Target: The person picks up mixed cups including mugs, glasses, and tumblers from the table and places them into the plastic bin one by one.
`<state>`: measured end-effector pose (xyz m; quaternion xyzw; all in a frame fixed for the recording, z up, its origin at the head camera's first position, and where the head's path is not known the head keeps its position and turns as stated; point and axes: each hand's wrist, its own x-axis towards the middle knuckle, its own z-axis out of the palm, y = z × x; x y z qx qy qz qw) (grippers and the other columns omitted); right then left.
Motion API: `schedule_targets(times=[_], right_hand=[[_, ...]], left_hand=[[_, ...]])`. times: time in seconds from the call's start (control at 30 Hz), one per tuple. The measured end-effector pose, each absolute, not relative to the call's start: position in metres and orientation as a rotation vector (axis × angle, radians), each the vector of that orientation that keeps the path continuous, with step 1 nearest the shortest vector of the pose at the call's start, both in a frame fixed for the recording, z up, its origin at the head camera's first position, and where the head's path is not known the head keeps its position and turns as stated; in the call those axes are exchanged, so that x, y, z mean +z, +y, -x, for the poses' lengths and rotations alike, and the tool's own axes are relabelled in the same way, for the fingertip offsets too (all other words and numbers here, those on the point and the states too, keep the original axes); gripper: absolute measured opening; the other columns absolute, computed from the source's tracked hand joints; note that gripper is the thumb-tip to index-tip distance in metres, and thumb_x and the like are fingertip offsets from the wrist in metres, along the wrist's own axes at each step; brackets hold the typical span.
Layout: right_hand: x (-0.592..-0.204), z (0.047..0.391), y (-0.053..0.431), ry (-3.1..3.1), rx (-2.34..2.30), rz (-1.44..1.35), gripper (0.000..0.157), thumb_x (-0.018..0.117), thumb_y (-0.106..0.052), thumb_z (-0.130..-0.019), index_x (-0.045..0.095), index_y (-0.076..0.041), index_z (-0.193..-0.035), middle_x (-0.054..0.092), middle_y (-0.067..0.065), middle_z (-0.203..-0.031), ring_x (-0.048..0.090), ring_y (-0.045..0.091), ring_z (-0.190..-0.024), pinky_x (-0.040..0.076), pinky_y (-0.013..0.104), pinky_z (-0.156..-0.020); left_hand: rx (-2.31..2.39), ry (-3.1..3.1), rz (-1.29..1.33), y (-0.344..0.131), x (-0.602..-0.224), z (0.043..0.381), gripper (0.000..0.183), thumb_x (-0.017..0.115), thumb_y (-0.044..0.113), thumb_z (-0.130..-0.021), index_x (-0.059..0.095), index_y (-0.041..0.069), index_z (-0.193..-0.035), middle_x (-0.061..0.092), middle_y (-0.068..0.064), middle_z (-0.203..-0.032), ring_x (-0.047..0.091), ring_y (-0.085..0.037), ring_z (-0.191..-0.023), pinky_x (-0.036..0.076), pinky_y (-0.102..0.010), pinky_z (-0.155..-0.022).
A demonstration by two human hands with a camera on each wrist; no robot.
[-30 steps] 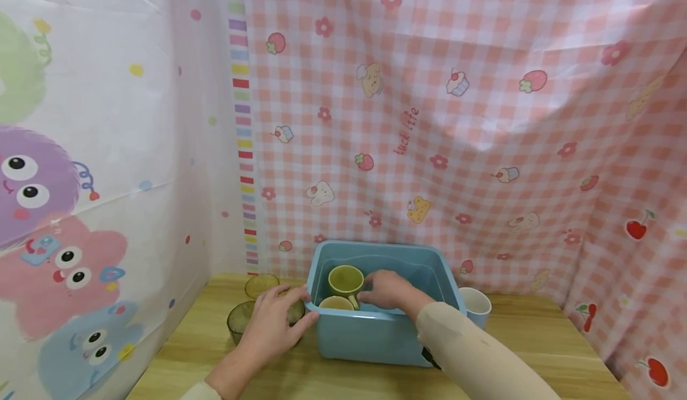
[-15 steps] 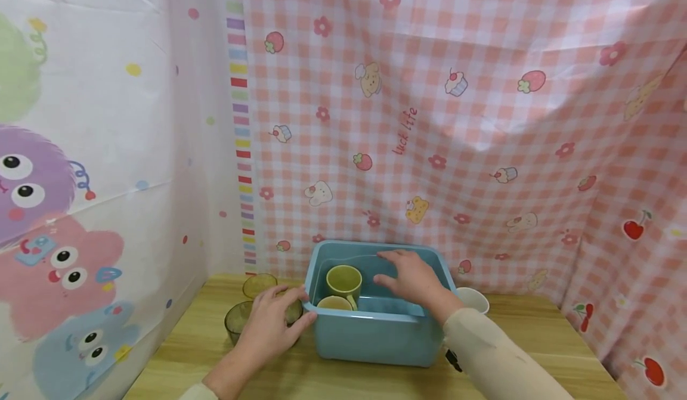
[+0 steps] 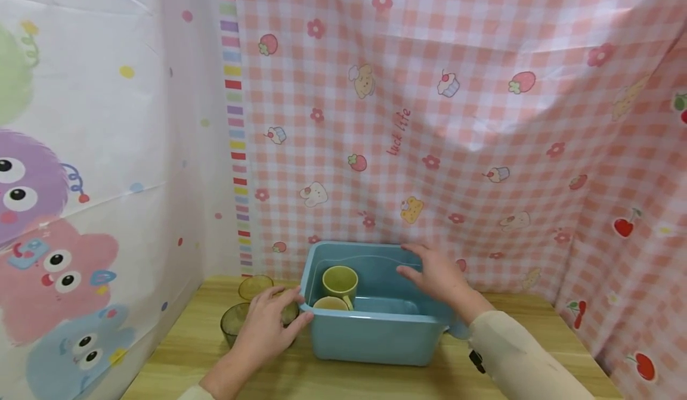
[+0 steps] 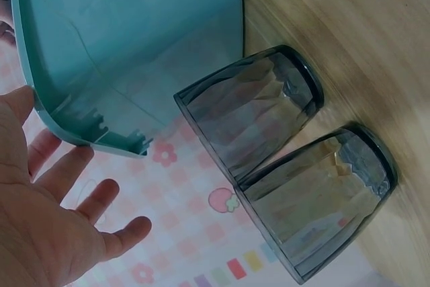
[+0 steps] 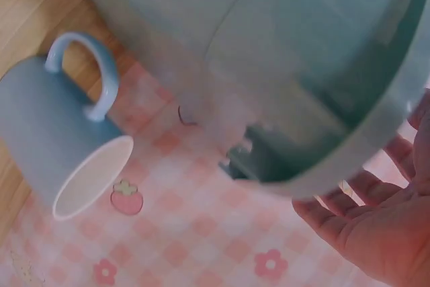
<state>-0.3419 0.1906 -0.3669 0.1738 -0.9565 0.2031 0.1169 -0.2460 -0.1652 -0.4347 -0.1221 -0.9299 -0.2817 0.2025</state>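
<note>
A blue plastic bin (image 3: 376, 343) stands on the wooden table, with a green mug (image 3: 340, 282) and a paler yellow cup (image 3: 330, 304) at the left inside it. My left hand (image 3: 266, 328) rests at the bin's left rim, thumb and fingertips against the edge and the fingers extended. Over the right side of the bin is my right hand (image 3: 441, 281), fingers spread and holding nothing, near the rim. The right wrist view has a light blue mug (image 5: 50, 126) with a white inside, standing beyond the bin's right side.
Two smoky glass tumblers (image 4: 252, 115) stand beside the bin's left side, partly behind my left hand in the head view. An amber glass (image 3: 254, 287) is further back. A checked pink curtain (image 3: 376, 120) hangs behind the table.
My right hand has moved from beside the green mug, up and right to the bin's right side. The left hand keeps its place at the left rim.
</note>
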Motion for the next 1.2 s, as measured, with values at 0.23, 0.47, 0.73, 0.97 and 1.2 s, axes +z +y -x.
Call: schedule_targets(times=[0.23,0.47,0.73,0.97,1.2], right_hand=[[-0.357,0.338,0.209,-2.727,0.548,-0.513,0.060,0.077,-0.038,-0.100,0.061,-0.008,-0.150,0.062,0.022,-0.151,0.058,0.048,-0.137,0.050,0.066,-0.111],[-0.348,0.334,0.229,-2.651,0.544,-0.510,0.055,0.078,-0.032,-0.099,0.065,-0.004,-0.145,0.068,0.027,-0.141,0.060,0.053,-0.131,0.048,0.070,-0.109],[-0.340,0.332,0.251,-2.669,0.550,-0.400,0.057,0.076,-0.034,-0.100,0.062,-0.006,-0.148,0.060,0.030,-0.150,0.055,0.054,-0.138,0.047,0.072,-0.111],[-0.337,0.329,0.269,-2.616,0.569,-0.414,0.058,0.077,-0.035,-0.100,0.063,-0.002,-0.146,0.063,0.029,-0.147,0.058,0.052,-0.136,0.048,0.068,-0.112],[-0.335,0.326,0.286,-2.622,0.571,-0.367,0.059,0.075,-0.035,-0.102,0.061,0.002,-0.146,0.062,0.033,-0.145,0.057,0.055,-0.134,0.046,0.070,-0.111]], left_hand=[[-0.777,-2.601,0.338,-0.165,-0.435,0.246,0.044,0.075,0.050,-0.098,0.076,0.019,-0.129,0.074,-0.002,-0.137,0.053,-0.041,-0.145,0.039,-0.072,-0.118],[-0.776,-2.580,0.361,-0.166,-0.436,0.245,0.045,0.077,0.048,-0.097,0.075,0.017,-0.130,0.077,0.001,-0.132,0.055,-0.039,-0.143,0.038,-0.072,-0.118],[-0.772,-2.594,0.373,-0.168,-0.436,0.245,0.046,0.078,0.046,-0.098,0.074,0.017,-0.133,0.077,0.006,-0.130,0.055,-0.039,-0.143,0.038,-0.073,-0.118],[-0.780,-2.592,0.390,-0.168,-0.438,0.245,0.040,0.077,0.044,-0.098,0.075,0.020,-0.129,0.074,0.002,-0.138,0.055,-0.041,-0.143,0.038,-0.073,-0.118],[-0.776,-2.590,0.403,-0.169,-0.438,0.244,0.039,0.077,0.043,-0.098,0.075,0.020,-0.129,0.074,0.002,-0.138,0.055,-0.041,-0.143,0.038,-0.073,-0.118]])
